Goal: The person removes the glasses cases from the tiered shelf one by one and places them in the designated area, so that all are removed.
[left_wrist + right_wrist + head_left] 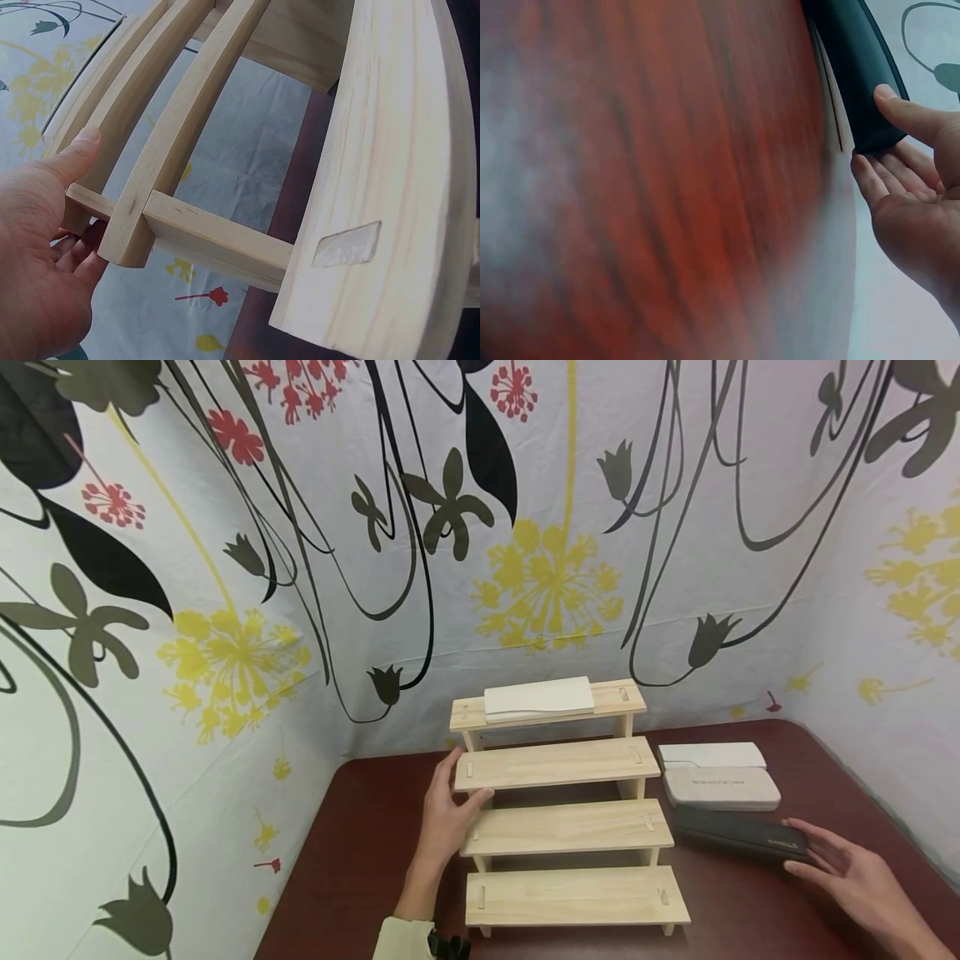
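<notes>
A pale wooden stepped rack (566, 827) with several plank tiers stands on the table in the head view. My left hand (444, 814) grips the left end of its second plank from the top. In the left wrist view the thumb (84, 146) lies on the wood and the fingers curl underneath. To the right of the rack lies a long black case (738, 833), its kind not clear. My right hand (855, 872) holds its right end, thumb on one side and fingers on the other, as the right wrist view also shows. The case's far end is out of that view.
A flat white folded item (538, 700) lies on the rack's top plank. Behind the black case sits a white box (720, 787) with faint lettering. The dark red table (360, 860) is enclosed by a flower-patterned cloth (450, 635) at the back and sides.
</notes>
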Demonstrator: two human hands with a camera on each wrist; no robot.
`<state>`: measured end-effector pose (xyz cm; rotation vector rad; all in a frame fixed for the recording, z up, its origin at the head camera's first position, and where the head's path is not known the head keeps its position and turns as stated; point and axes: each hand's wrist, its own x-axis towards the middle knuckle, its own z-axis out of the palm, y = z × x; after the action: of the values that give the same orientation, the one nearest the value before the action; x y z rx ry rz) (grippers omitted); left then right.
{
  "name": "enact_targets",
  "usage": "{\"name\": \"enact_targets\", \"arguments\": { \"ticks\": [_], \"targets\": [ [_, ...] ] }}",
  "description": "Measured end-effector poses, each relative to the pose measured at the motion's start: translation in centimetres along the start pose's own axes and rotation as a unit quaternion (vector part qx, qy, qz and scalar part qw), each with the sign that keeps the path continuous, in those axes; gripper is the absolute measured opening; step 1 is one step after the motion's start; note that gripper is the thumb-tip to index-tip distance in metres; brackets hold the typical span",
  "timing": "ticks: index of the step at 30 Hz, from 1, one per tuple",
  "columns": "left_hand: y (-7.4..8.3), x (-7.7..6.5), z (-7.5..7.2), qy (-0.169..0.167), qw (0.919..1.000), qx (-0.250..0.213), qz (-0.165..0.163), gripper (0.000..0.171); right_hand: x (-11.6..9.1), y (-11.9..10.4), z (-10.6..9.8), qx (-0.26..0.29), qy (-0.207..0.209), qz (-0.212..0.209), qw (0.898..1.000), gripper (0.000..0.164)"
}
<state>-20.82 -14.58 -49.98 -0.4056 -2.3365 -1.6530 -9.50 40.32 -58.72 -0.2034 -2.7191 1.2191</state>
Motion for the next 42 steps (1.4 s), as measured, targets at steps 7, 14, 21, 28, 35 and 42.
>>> {"name": "enact_targets", "arguments": {
  "ticks": [7,14,21,28,35,42],
  "targets": [
    [0.1,0.0,0.0,-0.002,1.0000,-0.002,-0.001,0.090,0.4,0.2,-0.3,-0.028,-0.015,-0.002,1.000,0.081],
    [0.2,0.0,-0.1,-0.001,1.0000,0.003,-0.002,0.090,0.9,0.1,-0.1,-0.050,-0.019,-0.003,0.999,0.077],
    [0.2,0.0,0.0,-0.001,1.0000,0.000,-0.002,0.090,1.3,-0.1,-0.1,-0.052,-0.030,-0.006,0.998,0.078],
    [0.0,0.0,0.0,0.001,1.0000,0.000,0.000,0.089,1.5,-0.4,-0.3,-0.050,-0.036,-0.002,0.998,0.082],
    [0.0,0.1,0.0,0.000,1.0000,0.004,0.000,0.089,1.2,-1.4,0.4,-0.070,-0.034,0.024,0.997,0.096],
    [-0.3,0.1,0.0,0.001,1.0000,0.002,0.004,0.087,1.2,-1.2,1.0,-0.076,0.006,0.021,0.997,0.092]
  ]
}}
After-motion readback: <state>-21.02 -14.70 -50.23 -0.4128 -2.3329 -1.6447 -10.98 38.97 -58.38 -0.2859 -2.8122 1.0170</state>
